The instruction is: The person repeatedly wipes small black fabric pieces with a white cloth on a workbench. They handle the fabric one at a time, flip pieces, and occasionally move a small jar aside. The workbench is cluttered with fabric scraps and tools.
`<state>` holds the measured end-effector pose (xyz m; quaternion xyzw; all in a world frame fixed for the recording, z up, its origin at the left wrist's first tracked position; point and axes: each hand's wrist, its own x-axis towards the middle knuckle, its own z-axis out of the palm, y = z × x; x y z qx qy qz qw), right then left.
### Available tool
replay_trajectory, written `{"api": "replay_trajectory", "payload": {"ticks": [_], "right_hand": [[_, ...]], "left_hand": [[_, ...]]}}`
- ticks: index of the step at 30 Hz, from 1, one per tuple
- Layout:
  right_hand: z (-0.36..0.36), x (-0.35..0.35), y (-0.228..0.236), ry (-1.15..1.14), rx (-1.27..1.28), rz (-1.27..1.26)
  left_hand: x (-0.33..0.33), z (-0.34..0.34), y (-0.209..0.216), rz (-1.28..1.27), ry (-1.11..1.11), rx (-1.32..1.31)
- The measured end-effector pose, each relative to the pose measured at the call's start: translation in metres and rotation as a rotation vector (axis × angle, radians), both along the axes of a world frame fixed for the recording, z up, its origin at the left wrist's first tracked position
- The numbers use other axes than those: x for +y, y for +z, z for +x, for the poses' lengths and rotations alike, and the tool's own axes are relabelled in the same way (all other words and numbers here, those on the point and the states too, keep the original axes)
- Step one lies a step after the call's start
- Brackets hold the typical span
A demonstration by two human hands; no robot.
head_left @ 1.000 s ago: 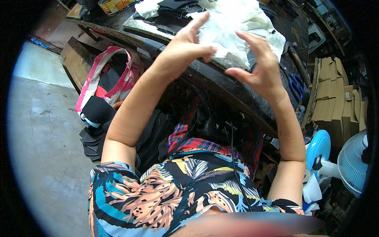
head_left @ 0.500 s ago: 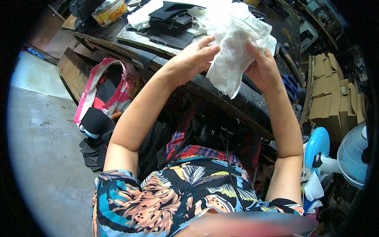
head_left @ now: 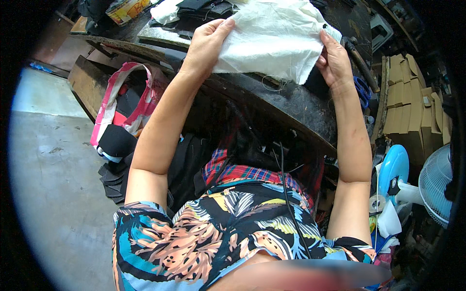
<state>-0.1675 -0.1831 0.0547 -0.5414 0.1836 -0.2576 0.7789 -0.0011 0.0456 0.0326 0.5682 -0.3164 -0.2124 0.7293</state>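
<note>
The white cloth [head_left: 272, 43] is at the top centre of the frame, spread between the two hands above the near edge of the dark surface [head_left: 303, 114]. The hands are well apart: the left hand [head_left: 205, 46] pinches the cloth's left edge, thumb on top, and the right hand [head_left: 336, 62] grips its right edge between thumb and fingers. A loose thread [head_left: 275, 87] loops below the cloth's lower edge.

The cloth covers much of the surface behind it. To its upper left, a stack of black pieces [head_left: 206, 12] shows partly, with a white scrap [head_left: 166, 12] just beside it. A yellow tub [head_left: 128, 10] stands at the upper left, cut off by the frame. Just right of the right hand lies a long-handled tool [head_left: 362, 70], close to the cloth; the blue scissors [head_left: 361, 88] are below it, near the right wrist.

At the left of the frame, a pink and white bag [head_left: 104, 109] stands open beside a wooden box [head_left: 87, 82], with black pieces [head_left: 112, 179] piled below it. Flattened cardboard boxes [head_left: 405, 99] fill the right side, above a white fan [head_left: 436, 184] with a blue base [head_left: 393, 169]. A black cable [head_left: 285, 194] hangs before the patterned shirt [head_left: 204, 237].
</note>
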Motion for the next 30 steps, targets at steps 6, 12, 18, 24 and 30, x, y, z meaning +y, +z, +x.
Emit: {"api": "replay_trajectory", "payload": {"ticks": [6, 12, 18, 24, 30], "right_hand": [[-0.001, -0.013, -0.002, -0.057, 0.192, -0.299], [-0.002, -0.014, -0.002, 0.001, 0.135, -0.375], [-0.004, -0.015, 0.000, 0.086, 0.108, -0.116], [-0.004, -0.019, 0.003, -0.043, 0.117, -0.140], [-0.004, -0.024, 0.004, 0.025, 0.117, -0.075]], "left_hand": [[-0.013, 0.019, 0.006, 0.412, 0.289, -0.625], [-0.012, 0.043, 0.032, 0.484, 0.274, -0.849], [-0.012, 0.048, 0.036, 0.393, 0.000, -0.493], [-0.012, 0.050, 0.023, 0.378, 0.052, -0.566], [-0.008, 0.053, 0.026, 0.318, -0.036, -0.488]]}}
